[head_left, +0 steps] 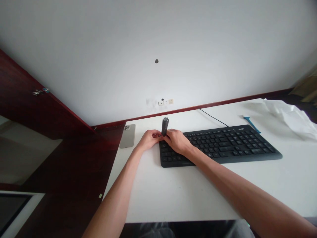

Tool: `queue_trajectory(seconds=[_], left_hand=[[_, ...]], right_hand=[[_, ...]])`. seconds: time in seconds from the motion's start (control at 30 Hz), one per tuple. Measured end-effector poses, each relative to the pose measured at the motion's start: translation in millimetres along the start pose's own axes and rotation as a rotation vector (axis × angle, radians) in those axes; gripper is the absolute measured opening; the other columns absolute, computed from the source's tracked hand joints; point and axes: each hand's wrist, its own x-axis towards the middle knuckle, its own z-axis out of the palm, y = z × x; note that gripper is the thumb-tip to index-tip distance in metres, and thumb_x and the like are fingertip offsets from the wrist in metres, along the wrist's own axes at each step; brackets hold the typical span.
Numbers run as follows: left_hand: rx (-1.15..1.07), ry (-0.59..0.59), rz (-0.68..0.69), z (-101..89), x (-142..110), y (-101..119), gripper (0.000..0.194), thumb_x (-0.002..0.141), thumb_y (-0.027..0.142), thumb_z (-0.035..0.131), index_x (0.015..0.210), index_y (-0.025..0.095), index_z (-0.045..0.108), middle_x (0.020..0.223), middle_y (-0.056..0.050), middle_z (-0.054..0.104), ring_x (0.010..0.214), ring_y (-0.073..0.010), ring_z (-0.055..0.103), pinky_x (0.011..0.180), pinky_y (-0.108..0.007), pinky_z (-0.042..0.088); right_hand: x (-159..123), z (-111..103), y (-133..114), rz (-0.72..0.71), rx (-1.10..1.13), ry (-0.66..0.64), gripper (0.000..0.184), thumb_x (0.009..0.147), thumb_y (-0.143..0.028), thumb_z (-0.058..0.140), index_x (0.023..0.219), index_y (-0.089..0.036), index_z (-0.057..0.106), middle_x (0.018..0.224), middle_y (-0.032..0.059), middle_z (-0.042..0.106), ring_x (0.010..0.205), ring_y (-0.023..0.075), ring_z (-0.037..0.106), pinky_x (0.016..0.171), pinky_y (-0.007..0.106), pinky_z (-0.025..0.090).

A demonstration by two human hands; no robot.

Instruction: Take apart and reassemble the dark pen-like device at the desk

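At the near left corner of the keyboard (220,145), a person holds a dark grey cylinder (165,126) upright between both hands. The cylinder tilts slightly, with its upper end standing clear above the knuckles. Its lower end is hidden by the fingers, so its base and any contact with the keyboard cannot be confirmed.

Hand positions are as follows. The left hand (149,139) comes in from the desk side, and the right hand (177,141) lies over the end of the keyboard. The two hands are pressed together around the cylinder, fingers curled inward and not spread. Which fingers bear the load cannot be determined from this view.

Operation in hand: a two-handed hold at the cylinder's lower part. Any change of hold calls for steady pressure from both sides, since the narrow upright body has little visible support.

Surrounding items: a phone (127,136) lies face down on the white desk (198,195), left of the hands. A black cable (213,117) runs from the keyboard toward the wall. Further right are a blue pry tool (251,124) and a white cloth (289,115).
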Motion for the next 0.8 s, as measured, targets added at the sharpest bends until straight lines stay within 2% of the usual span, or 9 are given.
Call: queue_trajectory(seconds=[0.27,0.57,0.8], left_hand=[[0.038,-0.013,-0.017,0.7,-1.0,11.3,0.034,0.076,0.047,0.084,0.086,0.014,0.078,0.077,-0.005,0.073,0.065,-0.0162,0.061,0.061,-0.027,0.046],[0.065,-0.037,0.010,-1.1,-0.5,11.4,0.032,0.078,0.044,0.082,0.087,0.013,0.078,0.080,-0.004,0.072,0.069,-0.0148,0.057,0.062,-0.025,0.042],[0.073,-0.034,-0.020,-1.9,-0.1,10.7,0.034,0.077,0.044,0.083,0.092,0.014,0.080,0.082,-0.005,0.073,0.071,-0.0167,0.059,0.066,-0.028,0.047]], right_hand=[[0.1,2.4,2.2,-0.022,-0.012,0.014,0.020,0.102,-0.023,0.052,0.091,-0.019,0.068,0.093,0.0099,0.074,0.083,0.0224,0.066,0.073,0.029,0.039],[-1.0,2.6,2.0,-0.040,-0.031,0.022,0.019,0.102,-0.021,0.052,0.094,-0.018,0.069,0.092,0.0089,0.073,0.083,0.0216,0.066,0.076,0.028,0.039],[-1.0,3.5,2.7,-0.056,-0.002,0.040,0.019,0.101,-0.018,0.051,0.091,-0.018,0.068,0.093,0.0089,0.073,0.084,0.0215,0.065,0.077,0.028,0.040]])
